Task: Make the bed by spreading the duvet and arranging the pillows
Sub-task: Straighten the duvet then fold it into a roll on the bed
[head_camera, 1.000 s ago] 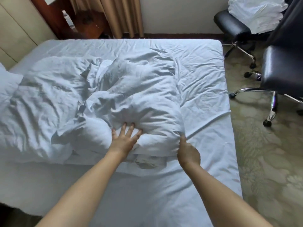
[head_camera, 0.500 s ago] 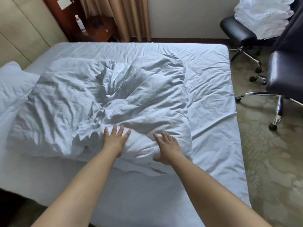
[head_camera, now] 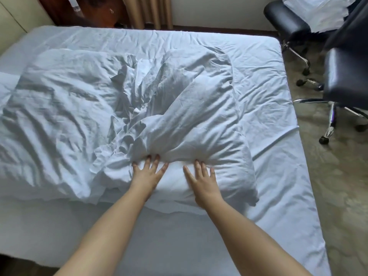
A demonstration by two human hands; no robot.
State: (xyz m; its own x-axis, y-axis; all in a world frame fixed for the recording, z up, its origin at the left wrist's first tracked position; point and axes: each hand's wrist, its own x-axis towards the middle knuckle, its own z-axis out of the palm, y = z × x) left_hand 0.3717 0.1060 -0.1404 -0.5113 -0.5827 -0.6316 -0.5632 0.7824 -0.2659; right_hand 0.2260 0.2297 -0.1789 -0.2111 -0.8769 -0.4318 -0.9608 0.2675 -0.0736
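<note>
A crumpled white duvet [head_camera: 83, 116] lies bunched across the middle and left of the bed [head_camera: 278, 176], which is covered by a white sheet. My left hand [head_camera: 147, 174] presses flat on the near bulge of the duvet, fingers spread. My right hand [head_camera: 203, 182] lies flat beside it on the same bulge, fingers straight. Both hands are a palm's width apart. A white pillow [head_camera: 6, 84] shows at the left edge, partly under the duvet.
Two black office chairs [head_camera: 346, 76] stand on the carpet right of the bed, the far one [head_camera: 286, 18] stacked with white linens [head_camera: 318, 10]. A wooden nightstand [head_camera: 93, 10] and beige curtains [head_camera: 147, 10] are behind the bed.
My right hand let go of the duvet's right edge and moved left onto the top of the bulge. Both hands now press flat, slightly farther into the duvet.
</note>
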